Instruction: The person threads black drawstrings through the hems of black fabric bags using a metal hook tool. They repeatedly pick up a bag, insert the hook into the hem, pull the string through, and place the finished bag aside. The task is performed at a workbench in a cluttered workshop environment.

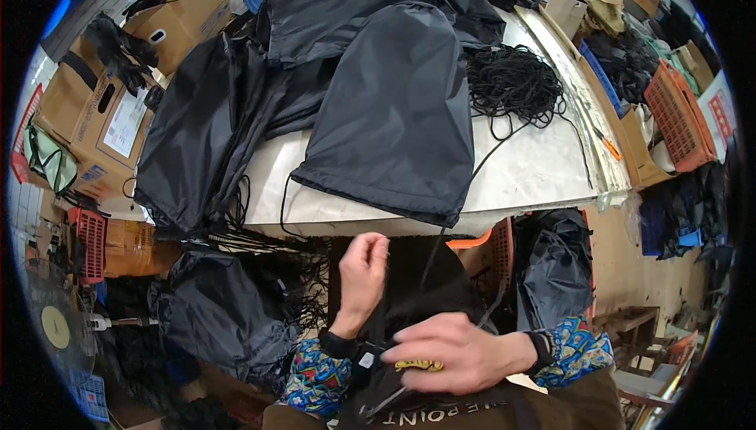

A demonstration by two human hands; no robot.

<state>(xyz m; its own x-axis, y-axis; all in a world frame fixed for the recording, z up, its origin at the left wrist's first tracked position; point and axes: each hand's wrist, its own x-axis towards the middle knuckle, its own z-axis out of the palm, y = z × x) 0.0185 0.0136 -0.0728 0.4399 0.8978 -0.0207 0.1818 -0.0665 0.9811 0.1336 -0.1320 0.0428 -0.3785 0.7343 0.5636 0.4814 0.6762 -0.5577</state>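
Note:
A black drawstring bag lies flat on the white-topped table, its hemmed edge toward me. Black cord loops out at its left corner, and a cord hangs from its right corner past the table edge. Below that edge, my left hand is closed with thumb and fingers pressed together; whatever they hold is hidden. My right hand is lower, in front of my dark apron, slightly blurred, with thumb and fingers apart. A thin greyish strand shows below its fingers; I cannot tell whether they touch it.
More black bags lie stacked left and behind. A tangled heap of black cords sits at the right. Cardboard boxes stand left, an orange crate right. Dark bags fill a crate under the table; a fan is lower left.

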